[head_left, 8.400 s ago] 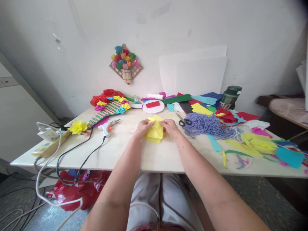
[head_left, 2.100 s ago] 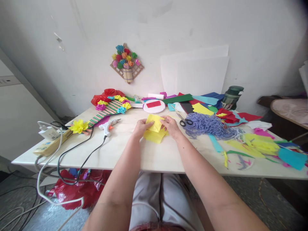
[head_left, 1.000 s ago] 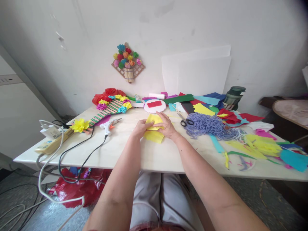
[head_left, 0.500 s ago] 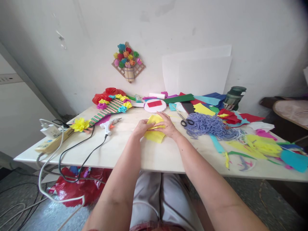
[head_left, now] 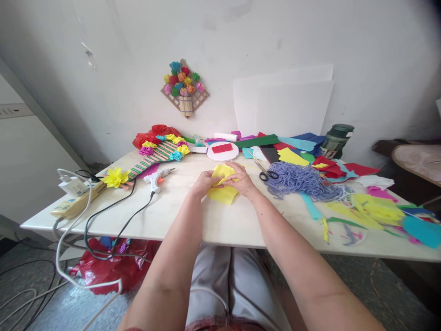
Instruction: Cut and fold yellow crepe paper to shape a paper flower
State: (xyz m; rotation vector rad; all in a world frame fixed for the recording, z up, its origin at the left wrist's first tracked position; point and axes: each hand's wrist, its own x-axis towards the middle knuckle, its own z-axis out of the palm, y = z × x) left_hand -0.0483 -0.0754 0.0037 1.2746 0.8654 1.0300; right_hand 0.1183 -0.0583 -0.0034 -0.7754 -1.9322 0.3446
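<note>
Both hands hold yellow crepe paper [head_left: 223,196] just above the near middle of the table. My left hand [head_left: 204,183] pinches its left side, with the fingers partly hidden by the sheet. On the opposite side, my right hand [head_left: 242,179] has its fingers closed on the paper. The upper part is bunched between the hands, while a flat flap hangs toward me. Behind them lies a white oval disc [head_left: 213,156] carrying a red paper rectangle [head_left: 222,148]. Black-handled scissors [head_left: 268,175] rest to the right of my right hand.
A white glue gun [head_left: 154,180] lies left, its black cord trailing over the table edge. Beyond it is a fan-shaped piece with paper flowers [head_left: 155,155]. Blue-purple yarn [head_left: 299,180], coloured paper scraps and a dark green jar [head_left: 336,141] occupy the right. A power strip [head_left: 77,202] sits far left.
The yellow paper between my hands is bunched a little more, and the right fingers have drawn in on it. The whole view has shifted slightly.
</note>
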